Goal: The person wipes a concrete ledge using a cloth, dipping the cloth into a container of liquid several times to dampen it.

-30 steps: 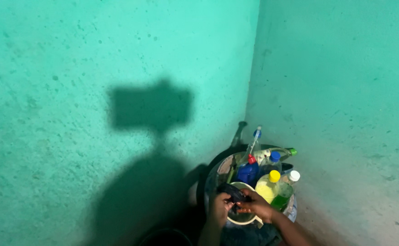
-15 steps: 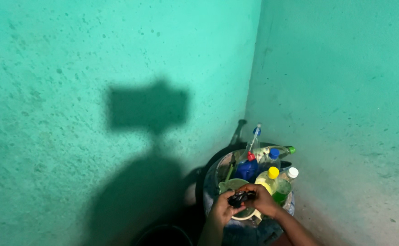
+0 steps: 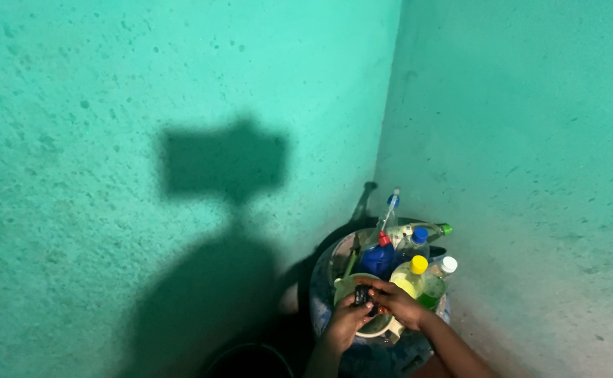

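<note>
Both my hands meet over a pale plastic jug (image 3: pixel 383 329) that stands in a round basin (image 3: pixel 320 297) in the corner of two green walls. My left hand (image 3: pixel 345 320) and my right hand (image 3: pixel 394 301) together pinch a small dark object (image 3: pixel 361 295), too small and dim to identify. Right behind my hands stand a yellow-capped bottle of yellow liquid (image 3: pixel 410 278) and a blue bottle with a red cap (image 3: pixel 378 257).
The basin also holds a blue-capped clear bottle (image 3: pixel 416 243), a white-capped bottle (image 3: pixel 445 269), a green-capped bottle lying sideways (image 3: pixel 429 229) and a thin spray nozzle (image 3: pixel 390 206). A dark round bucket rim (image 3: pixel 250 357) sits at the lower edge. My shadow falls on the left wall.
The dark object has been gathered smaller between my fingers, and my hands have closed in over the jug. The bottles have not moved.
</note>
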